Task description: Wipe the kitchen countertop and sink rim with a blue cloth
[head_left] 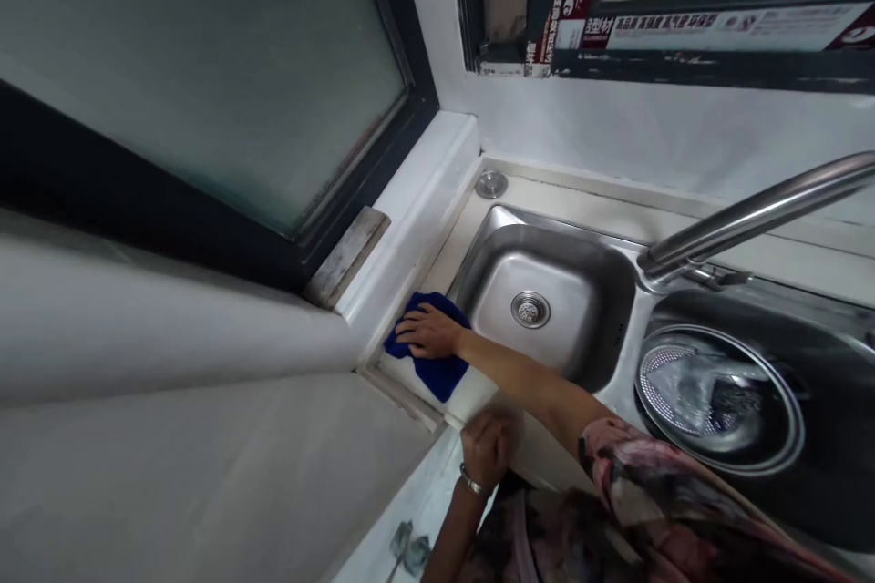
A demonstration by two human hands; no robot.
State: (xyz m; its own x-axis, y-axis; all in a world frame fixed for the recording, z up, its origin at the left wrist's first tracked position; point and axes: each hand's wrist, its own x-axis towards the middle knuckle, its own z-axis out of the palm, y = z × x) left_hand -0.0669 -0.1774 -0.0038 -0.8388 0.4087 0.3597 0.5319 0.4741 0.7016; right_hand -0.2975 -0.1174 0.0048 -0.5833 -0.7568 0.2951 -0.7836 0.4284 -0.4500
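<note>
A dark blue cloth (443, 375) lies bunched on the pale counter at the left side of the sink. My right hand (429, 331) rests on top of it, fingers bent over the fabric and pressing it down. Lower down, by the counter's front edge, my left hand (487, 446) is curled into a loose fist, with a metal band at its wrist. Nothing shows in that fist, though its far side is slightly blurred. The stainless steel sink basin (547, 346) lies just right of the cloth, its round drain visible.
A steel faucet (752, 214) arches over from the right. In the second basin sits a round metal colander (793, 410) with clear plastic-looking material inside. A round metal cap (490, 184) is set in the back corner. A worn block (348, 257) lies on the left ledge beside the dark-framed window.
</note>
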